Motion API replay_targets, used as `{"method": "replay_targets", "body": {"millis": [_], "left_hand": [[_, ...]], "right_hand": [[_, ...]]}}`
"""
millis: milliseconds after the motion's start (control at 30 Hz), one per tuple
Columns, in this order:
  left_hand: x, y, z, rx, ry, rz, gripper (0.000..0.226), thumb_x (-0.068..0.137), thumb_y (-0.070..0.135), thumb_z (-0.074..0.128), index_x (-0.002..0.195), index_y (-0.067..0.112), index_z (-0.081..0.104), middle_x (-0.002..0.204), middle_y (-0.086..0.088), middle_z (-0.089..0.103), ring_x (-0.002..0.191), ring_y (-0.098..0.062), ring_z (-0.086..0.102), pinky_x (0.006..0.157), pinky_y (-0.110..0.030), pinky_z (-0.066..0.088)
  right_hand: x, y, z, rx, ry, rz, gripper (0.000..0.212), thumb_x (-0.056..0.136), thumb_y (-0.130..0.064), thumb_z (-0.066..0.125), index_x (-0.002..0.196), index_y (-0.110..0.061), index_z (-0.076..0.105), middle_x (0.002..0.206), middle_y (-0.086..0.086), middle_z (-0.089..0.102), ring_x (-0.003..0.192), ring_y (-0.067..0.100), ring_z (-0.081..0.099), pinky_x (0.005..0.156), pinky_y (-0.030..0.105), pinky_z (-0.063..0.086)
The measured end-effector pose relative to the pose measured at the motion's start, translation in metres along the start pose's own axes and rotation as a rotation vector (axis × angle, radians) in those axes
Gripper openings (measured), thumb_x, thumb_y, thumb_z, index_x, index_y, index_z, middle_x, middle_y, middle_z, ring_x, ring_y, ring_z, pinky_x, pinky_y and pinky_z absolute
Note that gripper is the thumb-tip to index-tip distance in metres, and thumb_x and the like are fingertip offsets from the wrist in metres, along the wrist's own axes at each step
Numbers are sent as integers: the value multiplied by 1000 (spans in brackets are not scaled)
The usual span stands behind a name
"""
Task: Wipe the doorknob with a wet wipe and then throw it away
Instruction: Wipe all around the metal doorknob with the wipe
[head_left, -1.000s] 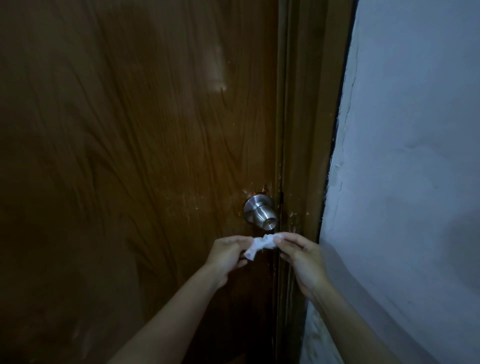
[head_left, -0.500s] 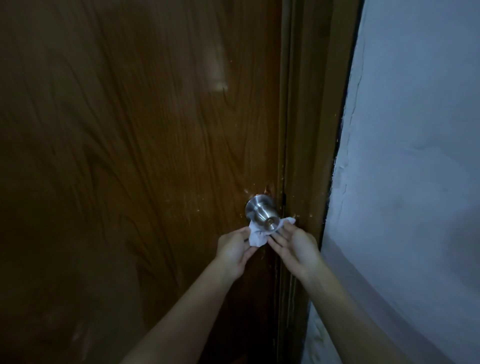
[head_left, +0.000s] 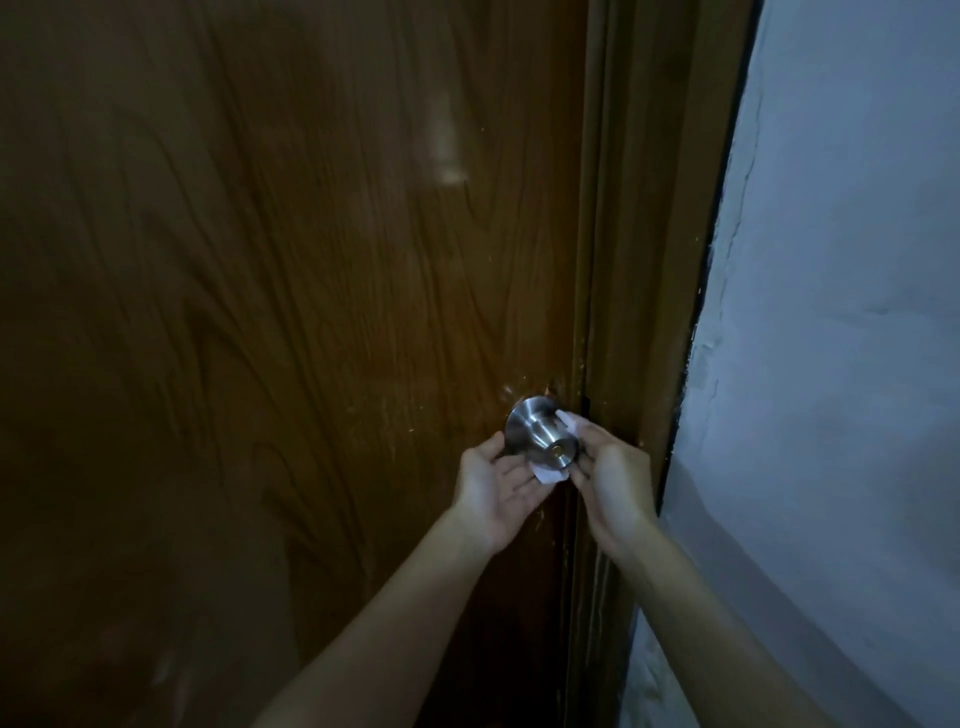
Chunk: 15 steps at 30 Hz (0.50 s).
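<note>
A silver round doorknob (head_left: 540, 435) sticks out of the brown wooden door (head_left: 291, 322) near its right edge. A white wet wipe (head_left: 551, 474) wraps under and around the right side of the knob. My right hand (head_left: 609, 478) presses the wipe against the knob's right side, fingers on it. My left hand (head_left: 497, 483) cups below and left of the knob, palm up, fingers under the wipe's lower end. Part of the wipe is hidden behind the knob and the fingers.
The brown door frame (head_left: 639, 260) runs vertically just right of the knob. A pale blue-white wall (head_left: 841, 322) with cracked paint along its edge fills the right side. The scene is dim.
Both hands rose from below the knob to it. The wipe went from stretched between my hands to wrapped around the knob's underside and right side.
</note>
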<state>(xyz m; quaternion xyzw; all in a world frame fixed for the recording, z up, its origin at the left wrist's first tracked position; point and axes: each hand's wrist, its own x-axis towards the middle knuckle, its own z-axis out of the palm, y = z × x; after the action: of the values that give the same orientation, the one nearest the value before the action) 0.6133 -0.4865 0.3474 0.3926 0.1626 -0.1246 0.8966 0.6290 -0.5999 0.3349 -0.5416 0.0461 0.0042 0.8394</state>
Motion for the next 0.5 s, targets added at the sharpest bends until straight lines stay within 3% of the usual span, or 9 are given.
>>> {"method": "replay_targets", "body": {"millis": [67,100,200,300,367,500], "left_hand": [[-2,0,1,-39,-27,-17,58,95,37,36,127,-11,42,123,-29,57,118,-38,54,105,-43,39],[-2,1,1,-49,-27,-18,61,95,39,35,129,-11,39,126,-30,54,120,-39,52,106,-44,38],[-2,7,-1,9,-14,9,68,94,43,33,134,-12,33,134,-32,48,122,-40,50,106,-44,38],[-2,15,-1,123,16,44,70,93,45,33,135,-11,32,135,-32,47,120,-38,52,103,-42,41],[-3,20,0,176,30,66,71,93,47,33,136,-10,33,136,-30,47,121,-37,52,106,-43,41],[-6,19,4,150,15,69,71,94,48,31,135,-10,33,137,-29,46,124,-36,50,106,-42,39]], "right_hand": [[-3,6,2,-122,33,-37,21,82,-25,60,99,-31,70,112,-5,70,110,14,59,109,48,33],[-4,9,2,-122,47,-42,20,83,-24,61,100,-29,69,110,-6,69,111,14,59,109,47,34],[-7,13,0,70,66,13,27,88,-14,57,115,-12,61,100,0,69,101,15,64,100,37,46],[-10,12,0,292,73,178,27,91,-10,51,117,-3,55,110,14,66,101,22,64,90,34,50],[-9,12,0,436,74,273,29,92,-7,47,120,-2,52,116,19,64,104,26,63,91,36,49],[-4,5,0,310,70,231,30,93,-6,43,121,0,52,114,20,65,99,25,65,88,36,52]]}}
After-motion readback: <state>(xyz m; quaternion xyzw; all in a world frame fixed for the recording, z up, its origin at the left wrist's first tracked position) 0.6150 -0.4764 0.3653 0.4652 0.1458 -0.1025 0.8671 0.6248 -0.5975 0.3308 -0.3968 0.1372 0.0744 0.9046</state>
